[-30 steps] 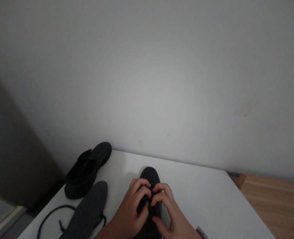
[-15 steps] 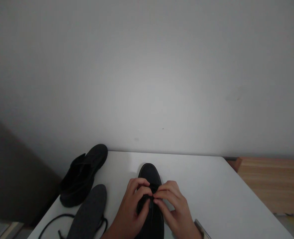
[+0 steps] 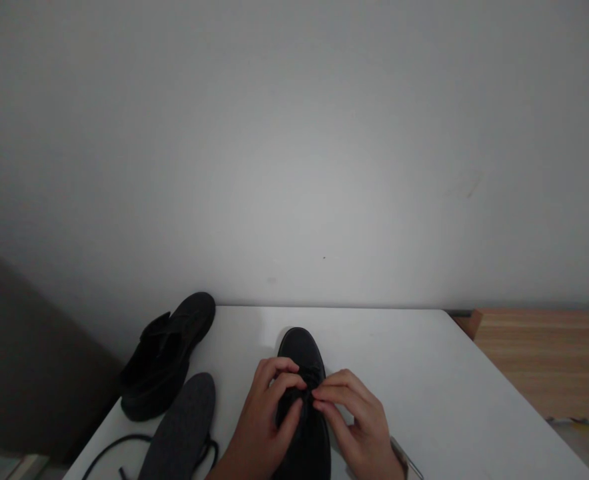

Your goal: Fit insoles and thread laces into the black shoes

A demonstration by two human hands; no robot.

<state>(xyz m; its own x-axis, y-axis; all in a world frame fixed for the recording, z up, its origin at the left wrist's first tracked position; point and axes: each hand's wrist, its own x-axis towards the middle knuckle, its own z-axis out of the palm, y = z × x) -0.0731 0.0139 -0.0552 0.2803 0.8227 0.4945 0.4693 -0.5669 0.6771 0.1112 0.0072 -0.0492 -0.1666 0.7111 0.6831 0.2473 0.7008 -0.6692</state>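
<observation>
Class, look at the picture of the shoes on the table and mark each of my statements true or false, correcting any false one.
1. Both hands are on the black shoe in the middle of the white table. True: the left hand and right hand pinch at its lace area.
2. A second black shoe lies at the table's right edge. False: it lies at the left edge.
3. A grey insole lies loose beside the held shoe. True.
4. The loose black lace is threaded through the second shoe. False: it lies on the table by the insole.
</observation>
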